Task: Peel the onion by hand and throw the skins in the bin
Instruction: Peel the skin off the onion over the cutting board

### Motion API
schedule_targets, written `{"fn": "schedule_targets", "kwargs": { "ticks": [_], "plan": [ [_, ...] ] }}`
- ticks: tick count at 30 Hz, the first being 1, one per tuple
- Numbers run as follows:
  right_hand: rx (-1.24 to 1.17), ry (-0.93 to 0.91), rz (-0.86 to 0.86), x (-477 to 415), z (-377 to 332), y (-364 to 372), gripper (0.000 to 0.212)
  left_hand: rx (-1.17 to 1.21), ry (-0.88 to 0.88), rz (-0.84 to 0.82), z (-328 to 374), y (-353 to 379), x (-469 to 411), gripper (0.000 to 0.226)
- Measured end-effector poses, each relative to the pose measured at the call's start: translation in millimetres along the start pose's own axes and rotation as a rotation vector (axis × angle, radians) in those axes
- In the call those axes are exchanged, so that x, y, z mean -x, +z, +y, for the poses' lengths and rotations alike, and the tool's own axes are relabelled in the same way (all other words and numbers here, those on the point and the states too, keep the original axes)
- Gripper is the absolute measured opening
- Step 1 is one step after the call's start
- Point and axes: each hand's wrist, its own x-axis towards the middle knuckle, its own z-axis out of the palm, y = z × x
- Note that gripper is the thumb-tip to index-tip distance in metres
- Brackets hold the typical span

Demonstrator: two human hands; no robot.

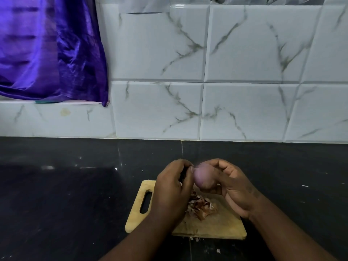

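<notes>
Right hand is gripping the pale onion above the cutting board; left hand, at the onion's 9 o'clock, is pinching its top. Skins are lying at its 6 o'clock.

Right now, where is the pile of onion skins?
Head view, low centre: the onion skins lie heaped on the wooden cutting board, directly below the onion that the right hand grips, beside the left hand.
</notes>
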Motion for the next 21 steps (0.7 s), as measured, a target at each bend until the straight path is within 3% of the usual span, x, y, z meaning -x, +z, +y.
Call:
{"fn": "schedule_targets", "kwargs": {
  "ticks": [6,10,15,21],
  "plan": [
    [-0.077,-0.009,-0.028,-0.1,-3.2,-1.1,0.046,0.184,-0.068,-0.128,2.2,1.5,0.3,0.01],
    [-0.13,-0.005,-0.086,-0.7,-1.4,-5.6,0.049,0.289,-0.039,-0.091,4.5,0.0,0.3,0.014],
    [-0.145,-0.014,-0.105,-3.4,1.3,-5.9,0.071,0.181,0.026,-0.025,5.8,-0.4,0.4,0.015],
    [-0.157,-0.008,-0.112,-1.4,-0.6,-2.0,0.072,0.231,-0.063,0.015,7.0,0.0,1.1,0.021]
  ]
}}
